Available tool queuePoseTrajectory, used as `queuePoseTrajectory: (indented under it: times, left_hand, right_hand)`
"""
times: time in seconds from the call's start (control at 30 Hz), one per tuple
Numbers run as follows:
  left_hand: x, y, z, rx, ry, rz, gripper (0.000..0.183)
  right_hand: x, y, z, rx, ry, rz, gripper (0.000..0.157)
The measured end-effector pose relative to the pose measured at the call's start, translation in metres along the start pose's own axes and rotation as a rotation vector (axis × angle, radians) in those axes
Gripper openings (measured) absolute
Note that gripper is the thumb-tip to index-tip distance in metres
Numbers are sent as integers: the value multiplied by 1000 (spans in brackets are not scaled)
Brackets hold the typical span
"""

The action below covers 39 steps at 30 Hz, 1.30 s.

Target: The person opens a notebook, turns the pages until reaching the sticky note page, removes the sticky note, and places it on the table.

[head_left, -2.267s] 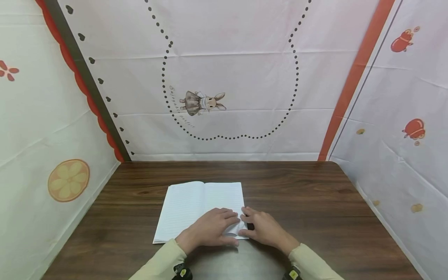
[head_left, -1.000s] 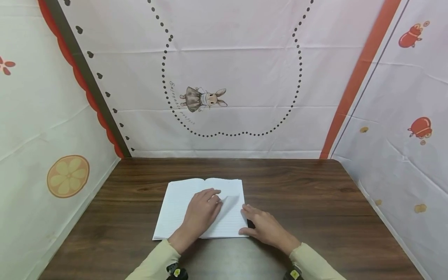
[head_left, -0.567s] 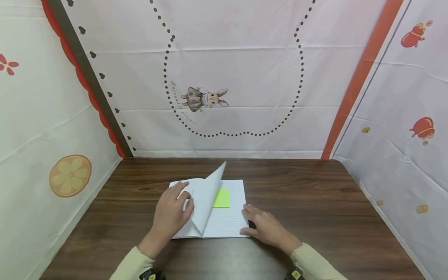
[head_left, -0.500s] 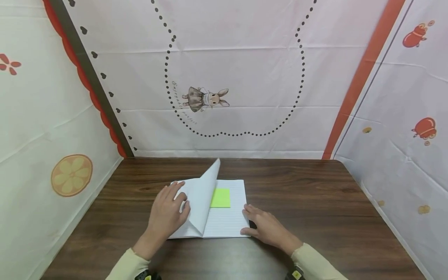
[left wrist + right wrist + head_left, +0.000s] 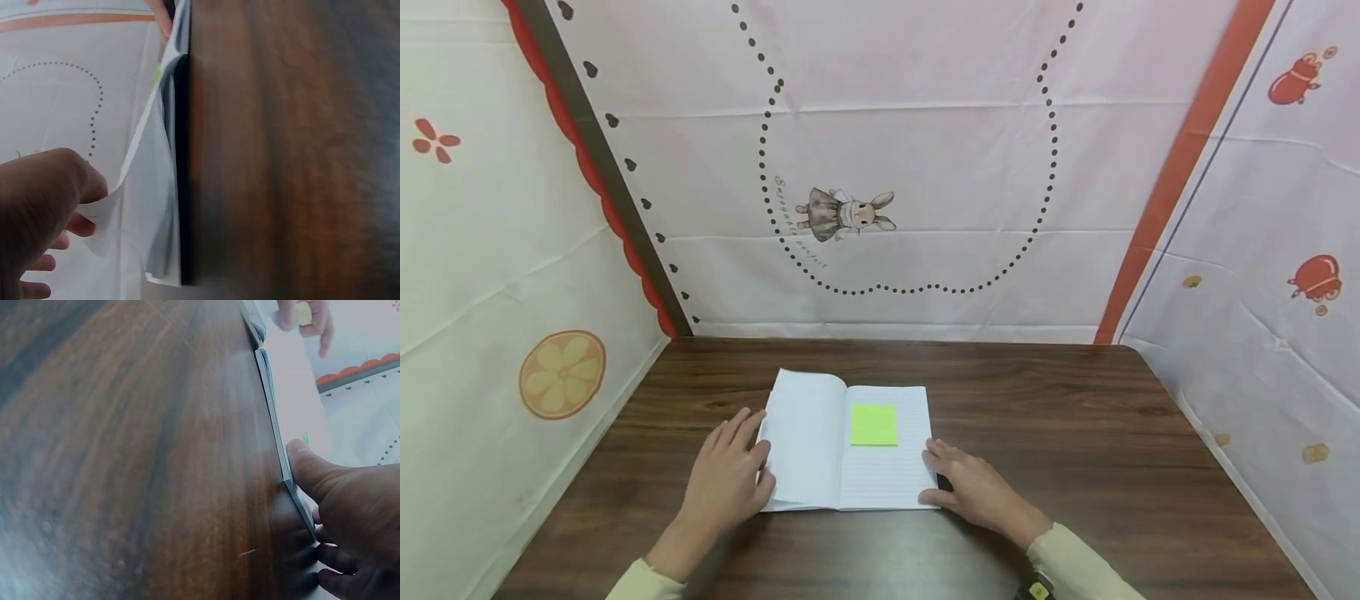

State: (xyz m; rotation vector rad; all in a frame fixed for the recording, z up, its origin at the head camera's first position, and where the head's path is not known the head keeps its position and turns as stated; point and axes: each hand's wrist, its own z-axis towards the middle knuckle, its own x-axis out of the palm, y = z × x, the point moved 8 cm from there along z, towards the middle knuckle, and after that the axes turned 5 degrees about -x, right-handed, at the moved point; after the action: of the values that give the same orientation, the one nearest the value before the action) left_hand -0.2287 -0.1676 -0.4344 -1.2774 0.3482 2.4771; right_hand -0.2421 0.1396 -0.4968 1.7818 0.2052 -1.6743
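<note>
An open lined notebook [image 5: 887, 483] lies on the table, with a bright green sticky note [image 5: 873, 425] on its right-hand page. At its left side, my left hand [image 5: 726, 471] pinches a turned page [image 5: 805, 442] between thumb and finger; the left wrist view shows that page [image 5: 140, 162] bowed up from the sheets under it. My right hand [image 5: 973, 490] rests at the notebook's right edge. In the right wrist view its thumb [image 5: 306, 462] lies on the page near the corner, the other fingers beside the edge.
The brown wooden table [image 5: 1037, 400] runs back to a white printed cloth [image 5: 925, 167] hung behind it. More cloth stands along the left side [image 5: 475, 275] and the right side [image 5: 1240, 350].
My left hand has swung the page from the right side over to the left, uncovering the green sticky note. The right hand has stayed at the notebook's right edge.
</note>
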Motion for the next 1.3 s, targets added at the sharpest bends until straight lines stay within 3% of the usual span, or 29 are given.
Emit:
queuePoseTrajectory:
  times: [0.2, 0.3, 0.43, 0.6, 0.77, 0.83, 1.13, 1.3]
  left_hand:
    - [26, 4, -13, -26, 204, 16, 11]
    - [36, 6, -18, -34, 269, 5, 16]
    - [41, 8, -19, -45, 298, -5, 21]
    - [44, 8, -18, -61, 304, -38, 12]
    - [49, 9, -19, -74, 338, -89, 56]
    - [50, 9, -21, -74, 360, -106, 64]
    - [60, 15, -32, -148, 535, -241, 52]
    - [60, 17, -36, -172, 624, -309, 78]
  right_hand:
    - [0, 0, -1, -8, -9, 4, 70]
    - [0, 0, -1, -15, -14, 3, 70]
    - [1, 0, 0, -13, -11, 8, 71]
    - [3, -2, 0, 4, -4, 16, 71]
    - [4, -4, 0, 22, 4, 27, 71]
    - [4, -4, 0, 20, 4, 27, 72]
    - [4, -6, 0, 30, 14, 17, 73]
    - [3, -6, -1, 7, -1, 11, 72]
